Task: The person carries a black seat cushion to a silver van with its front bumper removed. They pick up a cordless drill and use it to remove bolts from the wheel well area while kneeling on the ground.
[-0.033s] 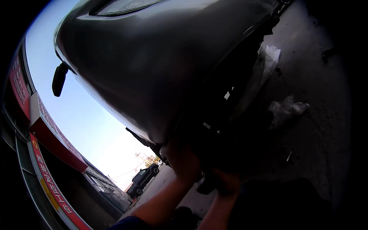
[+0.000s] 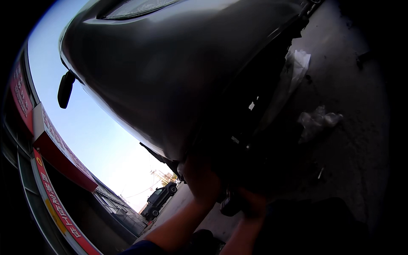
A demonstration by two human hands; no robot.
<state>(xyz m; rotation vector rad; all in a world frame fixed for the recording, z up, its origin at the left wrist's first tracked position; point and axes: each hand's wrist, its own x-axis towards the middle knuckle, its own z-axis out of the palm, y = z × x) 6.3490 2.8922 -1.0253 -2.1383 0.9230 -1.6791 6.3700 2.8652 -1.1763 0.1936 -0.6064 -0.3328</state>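
A dark, glossy car body (image 2: 153, 68) fills the upper middle, and its lower edge falls into deep shadow. My left hand (image 2: 204, 180) reaches up under that edge, its fingers lost in the dark. Close beside it on the right is my right hand (image 2: 253, 204), closed around a dark tool with a blocky end (image 2: 230, 206). The tool's kind is too dim to make out, and its upper part is hidden. Small pale spots (image 2: 235, 139) show in the shadow above my hands.
Crumpled clear plastic (image 2: 318, 121) and a white sheet (image 2: 301, 61) lie on the grey ground to the right. A small pale piece (image 2: 320, 172) lies nearer. At left, a car mirror (image 2: 66, 89) juts out before a shopfront with red signs (image 2: 55, 195). A dark vehicle (image 2: 158, 199) is parked behind.
The blocky end of the tool has shifted slightly right and turned a little. The pale spots above my hands have moved slightly right. My left hand stays nearly in place.
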